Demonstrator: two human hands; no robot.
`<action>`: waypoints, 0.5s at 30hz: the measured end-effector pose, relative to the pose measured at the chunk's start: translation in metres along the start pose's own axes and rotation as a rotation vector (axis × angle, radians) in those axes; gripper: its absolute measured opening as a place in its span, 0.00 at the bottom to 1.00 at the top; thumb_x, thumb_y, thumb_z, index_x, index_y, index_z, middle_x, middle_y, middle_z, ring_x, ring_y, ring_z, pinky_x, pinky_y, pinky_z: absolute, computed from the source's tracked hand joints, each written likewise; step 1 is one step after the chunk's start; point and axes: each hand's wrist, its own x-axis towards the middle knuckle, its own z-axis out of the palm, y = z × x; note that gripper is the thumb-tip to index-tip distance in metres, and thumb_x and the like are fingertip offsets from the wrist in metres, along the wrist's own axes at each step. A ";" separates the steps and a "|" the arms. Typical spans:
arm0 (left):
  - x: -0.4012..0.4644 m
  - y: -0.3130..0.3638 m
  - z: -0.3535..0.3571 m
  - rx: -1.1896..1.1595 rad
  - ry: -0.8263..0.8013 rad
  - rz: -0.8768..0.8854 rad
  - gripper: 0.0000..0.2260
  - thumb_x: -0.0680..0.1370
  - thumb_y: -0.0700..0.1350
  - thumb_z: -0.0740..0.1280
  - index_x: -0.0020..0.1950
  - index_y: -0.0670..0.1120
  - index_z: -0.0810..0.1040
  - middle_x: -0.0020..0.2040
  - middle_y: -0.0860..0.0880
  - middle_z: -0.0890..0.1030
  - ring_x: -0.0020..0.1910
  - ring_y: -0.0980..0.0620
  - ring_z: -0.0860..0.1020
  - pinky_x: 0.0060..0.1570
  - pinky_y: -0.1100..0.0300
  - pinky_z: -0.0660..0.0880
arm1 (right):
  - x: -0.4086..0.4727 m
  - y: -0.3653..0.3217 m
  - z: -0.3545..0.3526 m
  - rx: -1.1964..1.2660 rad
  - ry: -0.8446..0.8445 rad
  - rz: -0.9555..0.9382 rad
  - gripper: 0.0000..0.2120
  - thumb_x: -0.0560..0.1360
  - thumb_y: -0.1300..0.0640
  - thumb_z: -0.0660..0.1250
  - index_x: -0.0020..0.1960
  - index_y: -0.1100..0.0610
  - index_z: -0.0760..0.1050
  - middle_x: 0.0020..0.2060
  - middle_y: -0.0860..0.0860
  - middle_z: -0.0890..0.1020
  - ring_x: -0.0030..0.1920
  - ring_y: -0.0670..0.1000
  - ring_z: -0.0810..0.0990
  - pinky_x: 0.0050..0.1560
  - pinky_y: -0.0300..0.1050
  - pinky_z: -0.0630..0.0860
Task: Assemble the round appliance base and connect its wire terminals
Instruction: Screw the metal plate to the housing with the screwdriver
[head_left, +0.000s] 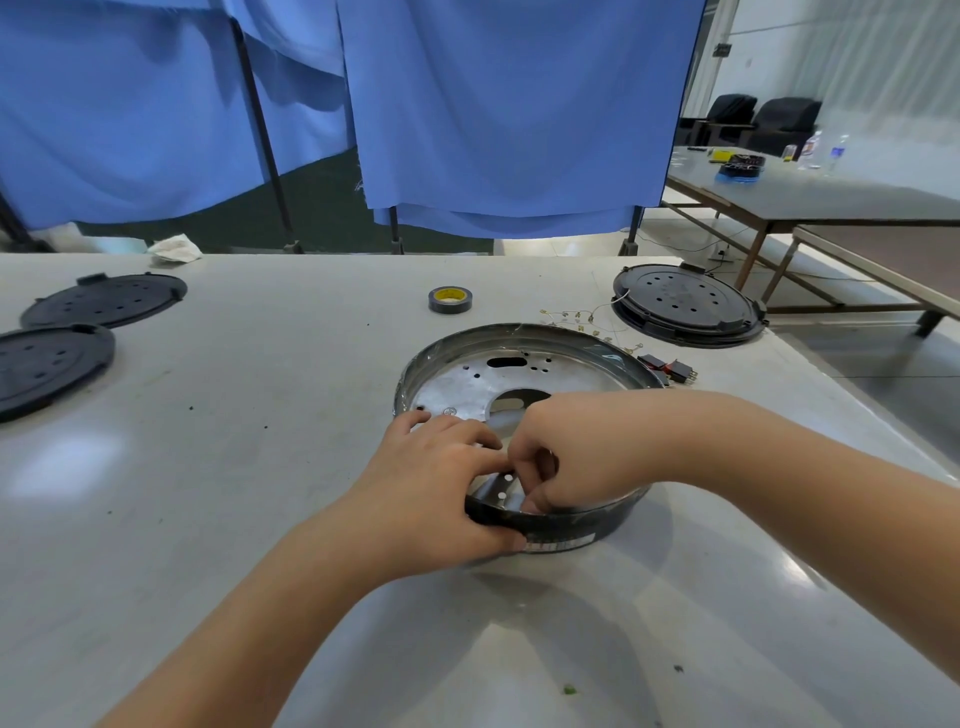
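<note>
A round metal appliance base with a dark rim and a holed silver floor lies on the white table in front of me. My left hand grips its near rim, thumb on the outer wall and fingers inside. My right hand reaches into the base from the right, fingers curled and pinching something small at the near inner wall; what it pinches is hidden. Thin wires with brass terminals lie just behind the base. Small black and red switch parts sit at its right.
A roll of black tape stands behind the base. One black round cover lies at the back right, two more at the left. A crumpled white cloth sits at the far edge. Blue curtains hang behind.
</note>
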 end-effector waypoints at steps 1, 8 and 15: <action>0.000 0.000 0.000 0.004 0.001 0.001 0.30 0.62 0.72 0.58 0.62 0.65 0.74 0.61 0.64 0.72 0.63 0.61 0.66 0.68 0.58 0.51 | 0.000 0.000 0.000 0.007 -0.005 0.000 0.07 0.74 0.50 0.69 0.38 0.49 0.76 0.31 0.42 0.75 0.32 0.40 0.72 0.30 0.34 0.65; 0.000 0.000 0.001 -0.005 0.010 0.003 0.29 0.62 0.72 0.59 0.61 0.65 0.75 0.60 0.64 0.72 0.63 0.62 0.66 0.67 0.59 0.52 | 0.001 0.003 0.001 0.017 0.016 -0.024 0.02 0.73 0.52 0.70 0.42 0.50 0.79 0.31 0.41 0.75 0.32 0.39 0.72 0.27 0.26 0.66; 0.000 -0.001 0.001 -0.003 0.015 0.006 0.29 0.62 0.72 0.59 0.61 0.65 0.75 0.60 0.64 0.73 0.62 0.62 0.67 0.66 0.59 0.52 | 0.002 0.004 0.001 0.035 0.018 -0.023 0.03 0.73 0.51 0.70 0.43 0.50 0.80 0.32 0.41 0.76 0.34 0.39 0.73 0.31 0.32 0.66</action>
